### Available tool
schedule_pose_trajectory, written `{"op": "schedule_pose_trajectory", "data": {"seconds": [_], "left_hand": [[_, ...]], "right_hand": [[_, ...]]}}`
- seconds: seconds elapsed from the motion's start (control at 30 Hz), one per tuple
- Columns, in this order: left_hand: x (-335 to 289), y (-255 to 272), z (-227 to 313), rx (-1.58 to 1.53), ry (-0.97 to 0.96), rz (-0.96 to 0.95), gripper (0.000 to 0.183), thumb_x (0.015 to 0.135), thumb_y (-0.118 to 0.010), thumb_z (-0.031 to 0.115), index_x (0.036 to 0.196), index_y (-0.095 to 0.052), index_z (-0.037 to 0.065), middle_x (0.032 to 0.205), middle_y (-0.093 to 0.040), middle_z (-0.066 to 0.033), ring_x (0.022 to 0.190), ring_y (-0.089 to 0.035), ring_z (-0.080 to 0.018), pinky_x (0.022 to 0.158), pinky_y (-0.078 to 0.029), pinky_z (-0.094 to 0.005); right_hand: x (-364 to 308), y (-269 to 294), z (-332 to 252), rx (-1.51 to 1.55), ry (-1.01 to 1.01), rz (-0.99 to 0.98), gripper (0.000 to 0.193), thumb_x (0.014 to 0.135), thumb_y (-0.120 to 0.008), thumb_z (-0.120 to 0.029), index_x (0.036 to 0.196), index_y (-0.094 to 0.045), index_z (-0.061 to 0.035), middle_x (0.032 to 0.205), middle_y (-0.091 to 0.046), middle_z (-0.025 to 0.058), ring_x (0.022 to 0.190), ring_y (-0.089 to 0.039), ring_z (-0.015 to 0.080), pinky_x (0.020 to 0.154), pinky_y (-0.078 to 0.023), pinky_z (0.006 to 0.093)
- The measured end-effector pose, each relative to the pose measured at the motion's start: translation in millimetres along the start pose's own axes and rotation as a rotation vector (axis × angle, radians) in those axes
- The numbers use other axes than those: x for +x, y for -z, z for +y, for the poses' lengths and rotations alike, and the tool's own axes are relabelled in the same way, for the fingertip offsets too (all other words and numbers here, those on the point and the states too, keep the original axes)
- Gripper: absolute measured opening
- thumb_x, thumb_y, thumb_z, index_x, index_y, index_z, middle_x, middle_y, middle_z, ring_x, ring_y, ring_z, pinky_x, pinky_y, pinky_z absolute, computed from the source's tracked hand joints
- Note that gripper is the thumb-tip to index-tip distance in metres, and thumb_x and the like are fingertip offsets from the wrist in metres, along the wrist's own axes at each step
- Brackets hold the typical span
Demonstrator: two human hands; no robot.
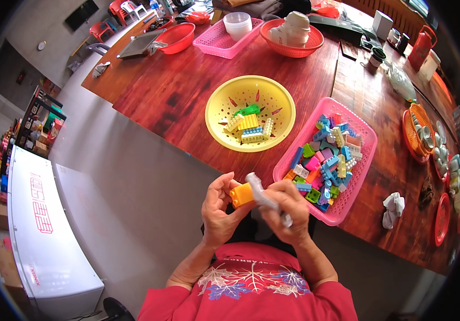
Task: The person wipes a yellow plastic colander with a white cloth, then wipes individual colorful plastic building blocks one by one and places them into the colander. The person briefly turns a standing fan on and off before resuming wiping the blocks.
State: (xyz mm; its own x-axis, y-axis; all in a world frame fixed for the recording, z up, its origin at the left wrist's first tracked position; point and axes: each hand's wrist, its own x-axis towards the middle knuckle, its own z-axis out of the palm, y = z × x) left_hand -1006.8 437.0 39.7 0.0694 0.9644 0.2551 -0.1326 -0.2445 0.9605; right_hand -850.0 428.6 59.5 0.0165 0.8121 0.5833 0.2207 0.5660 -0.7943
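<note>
An orange toy building block [241, 195] sits between the thumb and fingers of my left hand [220, 207], in front of my body. My right hand [289, 209] is closed around a crumpled whitish tissue [262, 193], whose upper end lies against or just beside the block. Beyond my hands stands a yellow colander [220, 96] with several blocks in yellow, cream and blue and one green piece. To its right, a pink perforated basket [366, 155] is heaped with many-coloured blocks. My right hand is close to this basket's near left corner.
On the reddish wooden table [165, 120], another crumpled tissue [393, 206] lies at the right. Farther back are a red basin [179, 38], a pink tray [208, 45] with clear bowls, and a red basket [299, 52] with white bowls. A white chest freezer [48, 230] stands at the left.
</note>
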Motion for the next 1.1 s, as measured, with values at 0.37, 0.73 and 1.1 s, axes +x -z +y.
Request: {"op": "schedule_pose_trajectory", "data": {"seconds": [0.37,0.73,1.1], "left_hand": [[-8,0,8,0.287,-0.159,-0.088,0.072,0.072,-0.076,-0.005,0.129,-0.032,0.003,0.104,-0.057,-0.011,0.089,-0.059,-0.0142,0.081,-0.051,-0.0273],[-9,0,4,0.238,-0.008,-0.115,0.073,0.071,-0.074,-0.009,0.128,-0.032,0.005,0.104,-0.057,-0.0119,0.092,-0.061,-0.0166,0.081,-0.052,-0.0279],[-1,-18,-19,-0.182,0.059,-0.068,0.043,0.074,-0.075,-0.005,0.111,-0.056,0.001,0.106,-0.061,-0.0083,0.097,-0.06,-0.0147,0.087,-0.051,-0.0276]], "right_hand": [[-3,-12,13,-0.149,0.017,-0.071,0.032,0.071,-0.068,0.001,0.102,-0.066,-0.005,0.094,-0.055,0.0112,0.082,-0.058,0.0272,0.066,-0.049,0.0352],[-14,-14,18,-0.154,0.105,-0.044,0.03,0.069,-0.073,-0.001,0.098,-0.067,-0.0066,0.097,-0.06,0.0086,0.085,-0.058,0.0264,0.069,-0.051,0.033],[-23,-15,19,1.053,-0.885,0.21,0.032,0.098,-0.049,-0.027,0.115,-0.058,-0.0011,0.086,-0.061,0.0028,0.065,-0.056,0.0071,0.059,-0.047,0.0197]]}}
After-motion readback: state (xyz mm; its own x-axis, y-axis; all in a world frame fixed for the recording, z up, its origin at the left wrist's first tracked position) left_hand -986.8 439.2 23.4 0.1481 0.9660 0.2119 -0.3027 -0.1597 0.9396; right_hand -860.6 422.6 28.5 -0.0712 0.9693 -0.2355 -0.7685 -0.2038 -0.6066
